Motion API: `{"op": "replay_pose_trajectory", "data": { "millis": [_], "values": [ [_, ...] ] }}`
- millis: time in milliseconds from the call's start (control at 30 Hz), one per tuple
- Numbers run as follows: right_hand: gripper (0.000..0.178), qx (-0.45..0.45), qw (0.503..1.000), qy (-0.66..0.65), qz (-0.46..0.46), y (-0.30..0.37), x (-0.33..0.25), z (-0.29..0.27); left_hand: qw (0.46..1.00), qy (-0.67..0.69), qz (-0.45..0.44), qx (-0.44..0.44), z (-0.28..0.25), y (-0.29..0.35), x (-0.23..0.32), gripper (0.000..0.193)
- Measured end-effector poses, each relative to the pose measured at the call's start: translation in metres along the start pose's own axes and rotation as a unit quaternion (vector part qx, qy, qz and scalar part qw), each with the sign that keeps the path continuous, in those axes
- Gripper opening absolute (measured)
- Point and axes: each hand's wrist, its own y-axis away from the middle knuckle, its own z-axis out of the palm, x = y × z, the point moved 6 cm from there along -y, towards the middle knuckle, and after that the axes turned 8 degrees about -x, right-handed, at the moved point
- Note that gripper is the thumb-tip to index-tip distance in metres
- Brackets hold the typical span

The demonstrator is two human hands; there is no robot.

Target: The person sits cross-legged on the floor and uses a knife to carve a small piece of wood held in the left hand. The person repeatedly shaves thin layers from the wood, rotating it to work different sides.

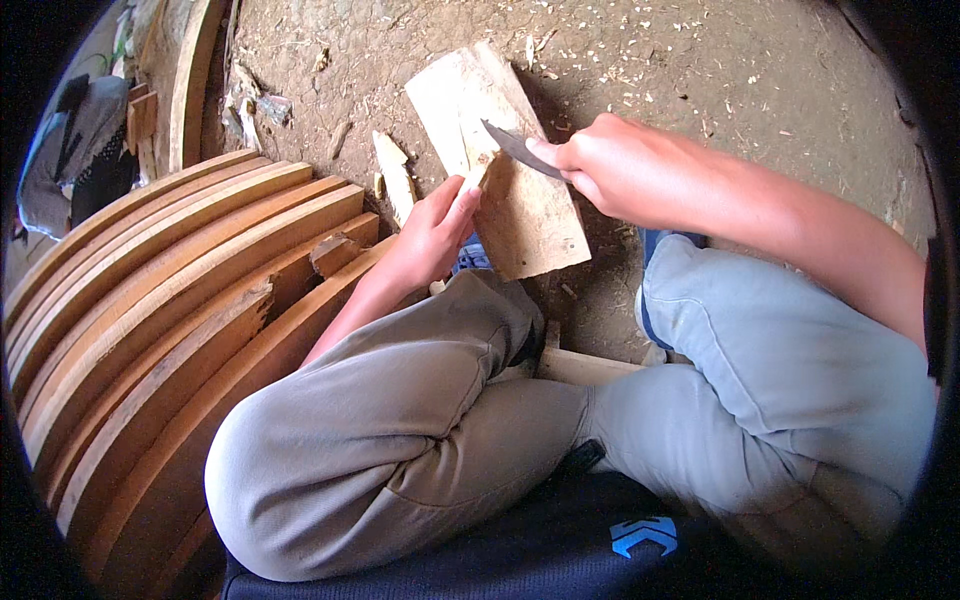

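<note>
A pale wooden block (pixel 535 225) lies in front of my bent legs, its long side running away from me. My left hand (pixel 437 232) is closed at the block's left edge, pinching a small piece of wood (pixel 480 168) between thumb and fingers. From the right, my right hand (pixel 605 165) grips a knife (pixel 518 150) with a dark, curved blade; its handle is hidden in the fist. The blade reaches over the block with its tip pointing left, a short way beyond the small piece. Whether the edge touches wood, I cannot tell.
Several long planks (pixel 190 270) are stacked at my left, one with a splintered end. A split wood scrap (pixel 395 175) lies left of the block. Shavings dot the dirt floor (pixel 690 60). Dark patterned cloth (pixel 100 150) shows at the far left.
</note>
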Motion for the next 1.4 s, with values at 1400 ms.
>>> {"op": "replay_pose_trajectory", "data": {
  "millis": [1400],
  "values": [
    [0.025, -0.170, 0.948, 0.265, -0.038, 0.003, -0.062, 0.012, 0.931, -0.360, 0.048, 0.038, 0.009, 0.008, 0.035, 0.030]
  ]
}}
